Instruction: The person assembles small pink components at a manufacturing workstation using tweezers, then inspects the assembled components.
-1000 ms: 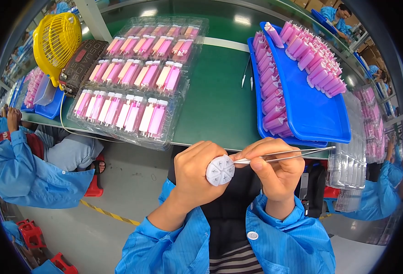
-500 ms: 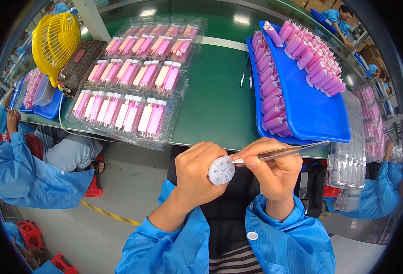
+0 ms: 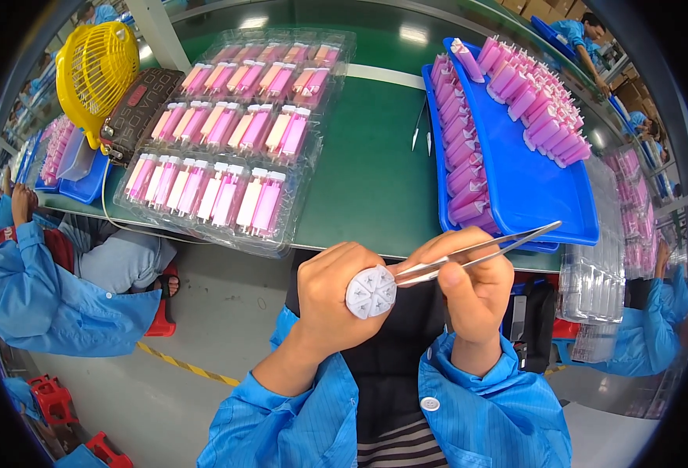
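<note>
My left hand [image 3: 330, 295] is closed in a fist round a bundle whose white round end [image 3: 371, 292] faces up. That end is made of several wedge-shaped pieces with small dark marks at their middles; the rest of the bundle is hidden inside the fist. In my right hand [image 3: 475, 290], between thumb and fingers, is a pair of metal tweezers [image 3: 508, 240]. Its tips reach the right edge of the white end, and whether they touch it I cannot tell. Both hands are held in front of the table's near edge.
Clear plastic trays [image 3: 301, 175] of pink-and-cream pieces lie on the green table [image 3: 367, 171]. To the right are stacked blue trays [image 3: 543, 203] with pink white-capped pieces. Slim pointed tools [image 3: 428, 142] lie beside them. A yellow fan [image 3: 98, 74] and brown pouch [image 3: 142, 109] stand left. Co-workers sit nearby.
The tweezers' arms have spread farther apart in my right hand. The white round end has shifted slightly left and turned a little in my left hand.
</note>
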{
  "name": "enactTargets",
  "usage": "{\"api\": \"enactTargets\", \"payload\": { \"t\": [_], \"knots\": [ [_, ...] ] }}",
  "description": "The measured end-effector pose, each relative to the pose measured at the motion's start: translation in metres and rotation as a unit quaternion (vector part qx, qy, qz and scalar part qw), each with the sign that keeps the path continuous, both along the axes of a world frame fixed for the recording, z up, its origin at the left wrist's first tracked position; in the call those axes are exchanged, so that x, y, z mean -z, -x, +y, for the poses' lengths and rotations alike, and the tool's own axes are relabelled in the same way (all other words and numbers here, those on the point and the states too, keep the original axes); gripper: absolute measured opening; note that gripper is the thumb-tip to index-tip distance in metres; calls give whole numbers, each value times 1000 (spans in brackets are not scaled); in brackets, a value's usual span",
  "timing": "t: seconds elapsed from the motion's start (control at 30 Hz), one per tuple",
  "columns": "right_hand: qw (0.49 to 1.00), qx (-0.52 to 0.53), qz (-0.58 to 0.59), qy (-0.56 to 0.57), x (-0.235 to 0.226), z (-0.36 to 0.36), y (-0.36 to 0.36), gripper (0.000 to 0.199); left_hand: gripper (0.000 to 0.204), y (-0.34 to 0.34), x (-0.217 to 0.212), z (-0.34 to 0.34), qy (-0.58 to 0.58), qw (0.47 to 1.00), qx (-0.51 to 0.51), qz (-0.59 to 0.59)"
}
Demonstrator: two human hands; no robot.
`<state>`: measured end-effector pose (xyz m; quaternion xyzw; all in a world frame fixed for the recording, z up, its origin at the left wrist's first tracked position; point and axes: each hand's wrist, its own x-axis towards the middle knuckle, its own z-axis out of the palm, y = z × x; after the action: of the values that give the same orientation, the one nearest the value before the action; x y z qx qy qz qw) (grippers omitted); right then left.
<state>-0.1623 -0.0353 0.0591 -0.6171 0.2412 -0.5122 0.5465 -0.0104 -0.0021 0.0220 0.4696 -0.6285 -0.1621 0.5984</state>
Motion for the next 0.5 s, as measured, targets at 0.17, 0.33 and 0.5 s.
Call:
{"api": "enactTargets", "payload": {
  "t": [0.17,0.33,0.5],
  "knots": [
    [998,-8,-60,-15,5,0,3,13,23,-1,0,1,-1,1000,-1,0],
    [996,-38,33,75,5,-9,12,12,24,-3,-3,4,-44,998,36,17],
    [995,-14,38,86,4,-6,10,11,24,-2,-4,3,-46,997,45,29]
  ]
}}
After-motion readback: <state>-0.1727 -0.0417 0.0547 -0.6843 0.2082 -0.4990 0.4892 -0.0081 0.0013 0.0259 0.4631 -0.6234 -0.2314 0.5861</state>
